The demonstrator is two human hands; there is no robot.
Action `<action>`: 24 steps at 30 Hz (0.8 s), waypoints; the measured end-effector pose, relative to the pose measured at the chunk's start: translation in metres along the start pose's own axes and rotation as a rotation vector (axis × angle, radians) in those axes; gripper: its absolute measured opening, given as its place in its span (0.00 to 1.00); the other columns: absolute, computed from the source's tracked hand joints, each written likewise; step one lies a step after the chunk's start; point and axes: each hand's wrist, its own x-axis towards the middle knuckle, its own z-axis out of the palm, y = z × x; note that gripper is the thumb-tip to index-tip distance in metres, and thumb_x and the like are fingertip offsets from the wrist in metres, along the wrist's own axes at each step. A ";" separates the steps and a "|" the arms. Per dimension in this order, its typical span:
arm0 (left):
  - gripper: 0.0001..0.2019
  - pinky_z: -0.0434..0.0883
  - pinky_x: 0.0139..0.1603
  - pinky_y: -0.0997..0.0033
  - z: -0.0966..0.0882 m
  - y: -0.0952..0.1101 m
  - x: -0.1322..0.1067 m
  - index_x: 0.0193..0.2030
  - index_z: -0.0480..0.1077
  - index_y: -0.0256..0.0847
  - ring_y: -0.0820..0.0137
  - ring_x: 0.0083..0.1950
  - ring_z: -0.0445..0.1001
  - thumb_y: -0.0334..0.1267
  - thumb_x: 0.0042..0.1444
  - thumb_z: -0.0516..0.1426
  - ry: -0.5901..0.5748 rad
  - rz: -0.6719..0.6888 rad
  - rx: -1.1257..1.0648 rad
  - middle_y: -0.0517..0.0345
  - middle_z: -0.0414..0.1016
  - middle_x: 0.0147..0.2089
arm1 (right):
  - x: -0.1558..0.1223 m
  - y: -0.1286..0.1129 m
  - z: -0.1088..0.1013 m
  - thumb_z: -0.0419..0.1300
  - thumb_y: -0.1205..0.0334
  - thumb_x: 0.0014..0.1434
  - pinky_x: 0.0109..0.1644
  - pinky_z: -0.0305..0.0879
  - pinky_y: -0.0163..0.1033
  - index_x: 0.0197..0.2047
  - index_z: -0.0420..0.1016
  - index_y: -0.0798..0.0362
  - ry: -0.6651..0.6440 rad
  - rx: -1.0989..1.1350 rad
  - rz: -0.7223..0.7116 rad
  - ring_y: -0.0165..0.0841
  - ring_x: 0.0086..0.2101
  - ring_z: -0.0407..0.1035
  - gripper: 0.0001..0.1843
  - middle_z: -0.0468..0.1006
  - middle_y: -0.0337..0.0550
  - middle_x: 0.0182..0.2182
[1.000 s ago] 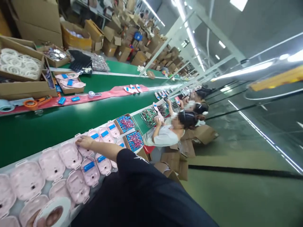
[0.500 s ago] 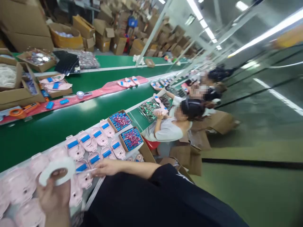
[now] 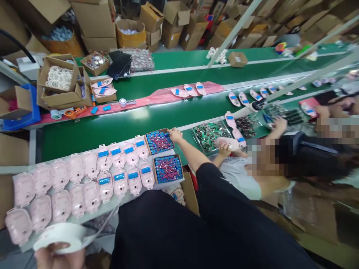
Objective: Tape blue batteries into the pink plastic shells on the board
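Observation:
My left hand (image 3: 60, 257) is at the bottom edge, closed round a white tape roll (image 3: 60, 234) with a loose strip trailing to the right. My right hand (image 3: 175, 135), on a black-sleeved arm, reaches out to the right edge of a cardboard box of blue batteries with red wires (image 3: 158, 142). Its fingers curl down at the box rim, and what they hold is too small to make out. A second such box (image 3: 168, 169) lies just nearer. Rows of pink plastic shells (image 3: 70, 183) cover the white bench, several with blue batteries in them.
A green conveyor belt (image 3: 112, 127) runs beyond the bench. A co-worker (image 3: 244, 179) sits close on my right, by trays of circuit boards (image 3: 210, 130). Open cardboard boxes (image 3: 60, 84), scissors and tape stand across the belt, with stacked cartons behind.
My view swung down and right. My right hand left the pink shells and stretched out to the battery box. The tape roll in my left hand dropped lower in view.

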 end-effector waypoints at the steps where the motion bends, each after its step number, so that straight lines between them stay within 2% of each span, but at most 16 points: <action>1: 0.32 0.66 0.30 0.69 0.000 0.000 -0.006 0.19 0.58 0.40 0.71 0.27 0.59 0.66 0.41 0.66 0.023 0.012 -0.019 0.63 0.56 0.19 | 0.012 0.006 0.004 0.54 0.62 0.70 0.66 0.57 0.57 0.68 0.71 0.42 -0.028 -0.037 0.013 0.49 0.62 0.57 0.25 0.64 0.54 0.66; 4: 0.26 0.67 0.30 0.70 0.018 -0.012 -0.019 0.24 0.66 0.40 0.73 0.26 0.61 0.57 0.37 0.73 0.020 -0.095 -0.068 0.65 0.64 0.21 | 0.025 0.010 0.021 0.51 0.60 0.72 0.64 0.58 0.56 0.65 0.75 0.40 -0.052 -0.050 0.003 0.49 0.62 0.56 0.22 0.61 0.53 0.67; 8: 0.26 0.70 0.33 0.71 0.058 -0.032 -0.025 0.33 0.70 0.40 0.74 0.27 0.67 0.52 0.38 0.75 -0.056 -0.267 -0.133 0.65 0.69 0.26 | 0.019 0.012 0.030 0.51 0.62 0.71 0.66 0.56 0.55 0.61 0.75 0.48 0.064 0.084 -0.006 0.47 0.62 0.55 0.20 0.61 0.53 0.68; 10: 0.26 0.71 0.33 0.71 0.073 -0.036 -0.026 0.34 0.70 0.40 0.74 0.28 0.69 0.52 0.38 0.76 -0.120 -0.305 -0.160 0.64 0.70 0.27 | 0.012 0.020 0.023 0.49 0.62 0.72 0.66 0.57 0.53 0.61 0.72 0.53 0.163 0.289 0.038 0.45 0.61 0.60 0.20 0.67 0.57 0.64; 13: 0.25 0.72 0.35 0.70 0.088 -0.042 -0.029 0.42 0.72 0.42 0.72 0.28 0.71 0.51 0.43 0.74 -0.241 -0.327 -0.161 0.64 0.72 0.28 | -0.011 0.035 0.006 0.48 0.55 0.72 0.59 0.66 0.49 0.58 0.69 0.56 0.269 0.783 0.057 0.41 0.53 0.69 0.19 0.76 0.58 0.54; 15: 0.26 0.73 0.37 0.69 0.096 -0.046 -0.029 0.46 0.72 0.43 0.72 0.29 0.72 0.51 0.45 0.74 -0.328 -0.334 -0.123 0.63 0.73 0.28 | -0.039 0.036 -0.004 0.50 0.47 0.71 0.51 0.71 0.46 0.55 0.69 0.52 0.235 1.165 0.014 0.39 0.46 0.73 0.21 0.78 0.52 0.49; 18: 0.25 0.71 0.37 0.73 0.110 -0.055 -0.028 0.46 0.73 0.42 0.74 0.29 0.71 0.50 0.46 0.73 -0.434 -0.312 -0.020 0.63 0.73 0.27 | -0.101 0.015 -0.008 0.58 0.38 0.64 0.39 0.72 0.40 0.52 0.71 0.48 -0.004 1.573 -0.071 0.34 0.34 0.73 0.24 0.78 0.43 0.41; 21: 0.23 0.69 0.34 0.77 0.120 -0.062 -0.026 0.45 0.74 0.40 0.76 0.28 0.69 0.50 0.48 0.72 -0.485 -0.276 0.067 0.64 0.73 0.27 | -0.170 -0.028 0.001 0.69 0.43 0.57 0.33 0.70 0.36 0.55 0.73 0.45 -0.213 1.620 -0.128 0.29 0.26 0.67 0.26 0.76 0.36 0.36; 22: 0.23 0.69 0.34 0.77 0.122 -0.063 -0.026 0.45 0.74 0.39 0.76 0.28 0.69 0.50 0.48 0.72 -0.490 -0.276 0.086 0.64 0.73 0.27 | -0.190 -0.044 0.005 0.71 0.45 0.56 0.35 0.71 0.36 0.55 0.74 0.45 -0.247 1.569 -0.164 0.29 0.27 0.68 0.27 0.77 0.36 0.36; 24: 0.24 0.69 0.33 0.76 0.122 -0.064 -0.027 0.45 0.74 0.38 0.75 0.28 0.70 0.51 0.47 0.72 -0.492 -0.289 0.122 0.63 0.74 0.28 | -0.224 -0.073 0.011 0.71 0.47 0.57 0.46 0.74 0.40 0.57 0.75 0.46 -0.295 1.422 -0.302 0.33 0.36 0.73 0.27 0.79 0.39 0.41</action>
